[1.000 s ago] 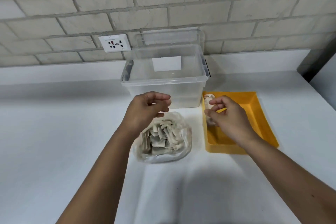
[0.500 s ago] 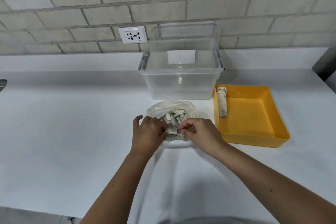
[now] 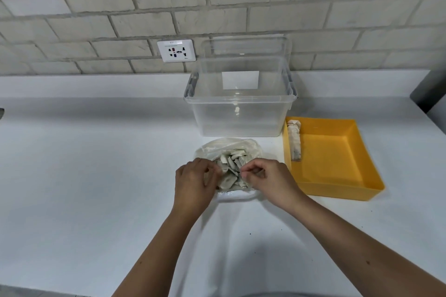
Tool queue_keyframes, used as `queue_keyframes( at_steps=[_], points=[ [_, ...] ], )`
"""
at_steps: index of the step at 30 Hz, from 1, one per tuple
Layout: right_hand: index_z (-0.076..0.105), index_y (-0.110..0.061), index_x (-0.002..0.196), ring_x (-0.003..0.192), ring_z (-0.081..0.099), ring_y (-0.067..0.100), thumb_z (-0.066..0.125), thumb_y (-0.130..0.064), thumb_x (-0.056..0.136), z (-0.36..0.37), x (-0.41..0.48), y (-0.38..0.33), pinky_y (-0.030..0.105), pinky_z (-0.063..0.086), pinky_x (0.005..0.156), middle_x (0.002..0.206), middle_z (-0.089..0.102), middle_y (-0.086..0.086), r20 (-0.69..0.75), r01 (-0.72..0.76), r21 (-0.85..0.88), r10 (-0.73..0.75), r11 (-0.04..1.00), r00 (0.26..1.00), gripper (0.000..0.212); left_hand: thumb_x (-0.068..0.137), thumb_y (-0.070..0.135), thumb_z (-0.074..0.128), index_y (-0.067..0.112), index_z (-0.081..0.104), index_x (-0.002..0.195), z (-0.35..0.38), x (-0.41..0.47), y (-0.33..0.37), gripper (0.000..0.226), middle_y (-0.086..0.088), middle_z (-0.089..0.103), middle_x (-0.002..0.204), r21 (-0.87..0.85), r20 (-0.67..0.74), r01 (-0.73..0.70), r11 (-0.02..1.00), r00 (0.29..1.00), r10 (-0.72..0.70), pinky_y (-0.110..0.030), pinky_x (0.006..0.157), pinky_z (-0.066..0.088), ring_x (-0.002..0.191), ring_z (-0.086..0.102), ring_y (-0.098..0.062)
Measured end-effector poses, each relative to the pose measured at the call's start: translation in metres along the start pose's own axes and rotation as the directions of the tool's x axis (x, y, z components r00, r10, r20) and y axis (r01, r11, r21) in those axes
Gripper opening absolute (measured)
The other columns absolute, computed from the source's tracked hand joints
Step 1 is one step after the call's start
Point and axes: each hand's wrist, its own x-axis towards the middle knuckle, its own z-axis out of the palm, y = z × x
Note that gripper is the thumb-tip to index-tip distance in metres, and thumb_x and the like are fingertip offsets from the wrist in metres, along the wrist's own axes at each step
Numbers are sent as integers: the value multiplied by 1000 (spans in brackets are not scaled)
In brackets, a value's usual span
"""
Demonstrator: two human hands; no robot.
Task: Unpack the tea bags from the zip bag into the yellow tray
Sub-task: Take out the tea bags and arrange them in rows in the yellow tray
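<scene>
Left hand, right hand, bag mouth hidden

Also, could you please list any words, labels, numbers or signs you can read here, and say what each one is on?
Nothing here can actually be read.
On the socket: a strip of print along the top and a small mark at the lower right corner, both too small and blurred to read.
On the box: a white label, which shows blank.
On the tea bags, zip bag and tray: no print visible.
</scene>
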Motion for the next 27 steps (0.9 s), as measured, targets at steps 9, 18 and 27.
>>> queue_keyframes(
  at_steps=[9, 18, 27],
  points=[
    [67, -13, 104, 62, 57, 12, 77, -22, 80, -12, -2, -29, 23, 42, 50, 82, 66, 5, 209, -164, 422, 80, 892, 975, 27, 98, 19, 59, 17, 64, 93, -26, -2, 39, 6, -4, 73, 71, -616, 156, 411, 672, 900, -408, -11, 55, 45, 69, 66, -10],
    [72, -22, 81, 63, 55, 7, 77, -30, 81, -23, 26, -45, 30, 48, 65, 76, 67, -6, -18, 273, 26, -273, 962, 962, 8, 85, 19, 74, 31, 61, 126, -36, 6, 38, 44, 8, 72, 109, -639, 325, 319, 700, 937, -130, -24, 91, 53, 102, 68, -12],
    [71, -29, 89, 87, 58, 11, 70, -42, 83, 0, 34, -22, 33, 45, 79, 91, 61, -8, 18, 231, -399, -245, 887, 969, 15, 91, 26, 69, 23, 74, 88, -34, 23, 16, 6, 2, 74, 74, -438, 74, 353, 827, 931, -358, -35, 79, 58, 74, 70, -17]
  ],
)
